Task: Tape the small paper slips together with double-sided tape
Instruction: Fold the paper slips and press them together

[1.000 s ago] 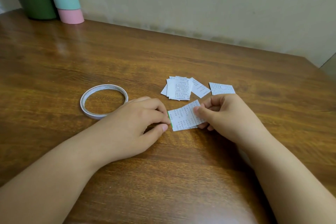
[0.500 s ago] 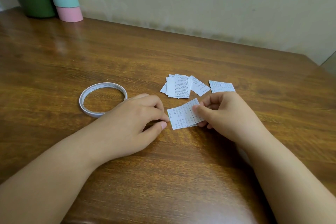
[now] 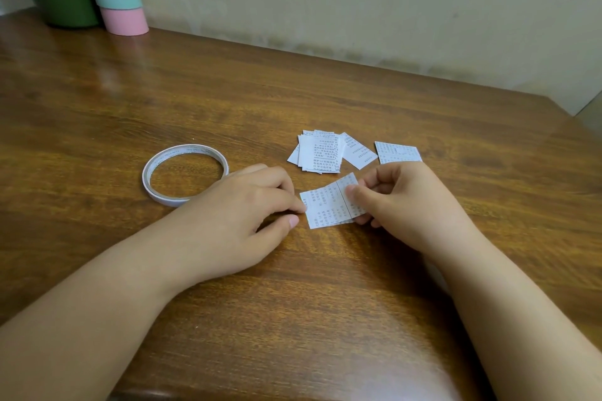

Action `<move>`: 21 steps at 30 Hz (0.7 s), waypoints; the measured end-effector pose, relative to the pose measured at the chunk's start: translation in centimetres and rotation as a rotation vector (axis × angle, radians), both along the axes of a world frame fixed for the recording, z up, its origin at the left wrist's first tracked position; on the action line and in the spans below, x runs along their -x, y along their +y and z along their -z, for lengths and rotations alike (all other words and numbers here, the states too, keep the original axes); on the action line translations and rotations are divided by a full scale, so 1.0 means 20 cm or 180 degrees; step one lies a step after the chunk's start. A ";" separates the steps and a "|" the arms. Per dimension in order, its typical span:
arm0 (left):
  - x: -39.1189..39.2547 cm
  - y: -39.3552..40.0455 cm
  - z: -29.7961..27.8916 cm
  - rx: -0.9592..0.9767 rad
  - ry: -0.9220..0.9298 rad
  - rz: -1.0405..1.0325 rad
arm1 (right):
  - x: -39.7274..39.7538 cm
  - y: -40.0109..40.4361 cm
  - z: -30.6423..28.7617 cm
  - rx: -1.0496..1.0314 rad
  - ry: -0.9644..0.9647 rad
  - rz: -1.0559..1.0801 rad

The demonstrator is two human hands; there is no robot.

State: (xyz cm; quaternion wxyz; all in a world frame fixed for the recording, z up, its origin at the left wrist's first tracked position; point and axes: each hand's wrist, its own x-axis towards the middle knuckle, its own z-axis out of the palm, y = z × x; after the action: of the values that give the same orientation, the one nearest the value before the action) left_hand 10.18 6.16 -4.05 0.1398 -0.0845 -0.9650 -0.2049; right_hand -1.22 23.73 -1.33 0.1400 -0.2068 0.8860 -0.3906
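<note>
Both hands are working the joined slips on the desk, right hand pinching the right end, left hand pinching the left edge, so I'm guessing pressing the seam, then grabbing the tape roll just left of the left grip.

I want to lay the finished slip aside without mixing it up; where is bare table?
Bare wood lies right of the lone slip, behind the tape roll toward the containers, and between both forearms. It is crowded around the slip pile just beyond the hands.

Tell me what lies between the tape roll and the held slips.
In the head view, the left hand lies between the tape roll and the held slips, fingertips at their left edge.
</note>
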 end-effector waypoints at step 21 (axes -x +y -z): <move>0.00 0.00 0.00 -0.0071 0.0046 -0.0014 | -0.01 0.00 0.00 -0.0079 0.0200 -0.0015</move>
State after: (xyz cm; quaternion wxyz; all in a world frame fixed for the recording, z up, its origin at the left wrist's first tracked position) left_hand 10.19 6.16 -4.00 0.1482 -0.0823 -0.9619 -0.2146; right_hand -0.99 23.72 -1.36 0.1157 -0.2192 0.8943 -0.3727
